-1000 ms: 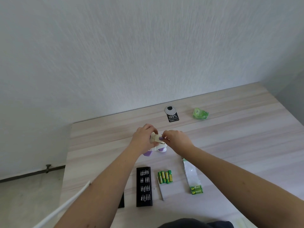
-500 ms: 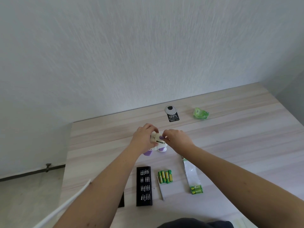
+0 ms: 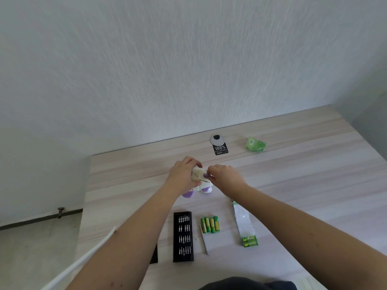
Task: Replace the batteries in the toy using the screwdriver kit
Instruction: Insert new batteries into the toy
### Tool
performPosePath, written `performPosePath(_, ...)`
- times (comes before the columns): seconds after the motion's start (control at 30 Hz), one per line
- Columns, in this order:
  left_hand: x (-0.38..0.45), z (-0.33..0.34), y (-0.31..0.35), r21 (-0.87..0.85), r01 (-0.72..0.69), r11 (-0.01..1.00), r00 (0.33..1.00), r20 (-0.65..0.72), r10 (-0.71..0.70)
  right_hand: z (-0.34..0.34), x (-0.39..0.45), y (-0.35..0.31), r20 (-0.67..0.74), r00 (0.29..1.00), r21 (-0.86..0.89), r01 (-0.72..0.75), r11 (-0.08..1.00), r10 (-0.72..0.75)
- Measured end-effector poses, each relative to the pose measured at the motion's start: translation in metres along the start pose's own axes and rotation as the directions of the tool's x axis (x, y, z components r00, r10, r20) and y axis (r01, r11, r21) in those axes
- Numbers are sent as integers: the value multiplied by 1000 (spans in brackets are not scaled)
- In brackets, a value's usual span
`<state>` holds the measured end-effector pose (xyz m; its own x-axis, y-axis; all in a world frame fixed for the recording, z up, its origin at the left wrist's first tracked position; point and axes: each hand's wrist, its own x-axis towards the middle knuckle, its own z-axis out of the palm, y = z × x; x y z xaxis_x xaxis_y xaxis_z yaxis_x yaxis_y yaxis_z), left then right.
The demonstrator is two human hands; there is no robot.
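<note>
A small white and purple toy point(image 3: 200, 181) stands on the wooden table point(image 3: 293, 174) at mid-distance. My left hand point(image 3: 181, 174) wraps around its left side and grips it. My right hand point(image 3: 225, 176) pinches at the toy's upper right side, fingertips against it; what lies under them is hidden. Nearer to me lies the black screwdriver bit tray point(image 3: 183, 236) with rows of silver bits. A slim silver screwdriver point(image 3: 203, 239) lies right of it, beside several loose green batteries point(image 3: 210, 224). A torn battery pack point(image 3: 245, 227) with two batteries left lies further right.
A black and white label card point(image 3: 219, 145) and a crumpled green wrapper point(image 3: 255, 144) lie near the wall at the table's far edge. A white cable point(image 3: 83, 258) crosses the lower left. The table's left edge drops to the floor.
Both hands stay on the toy with almost no movement; my right fingers have shifted slightly on its upper side.
</note>
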<state>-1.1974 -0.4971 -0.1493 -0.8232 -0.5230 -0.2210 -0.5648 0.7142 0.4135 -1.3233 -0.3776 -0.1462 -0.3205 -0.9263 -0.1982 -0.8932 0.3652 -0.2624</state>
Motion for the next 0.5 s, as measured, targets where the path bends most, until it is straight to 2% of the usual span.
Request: performPosePath(0.5,-1,0,1,-5,-2,1000,1000,-9,2,2,2,-2,23,1000,-44,14,999,-13)
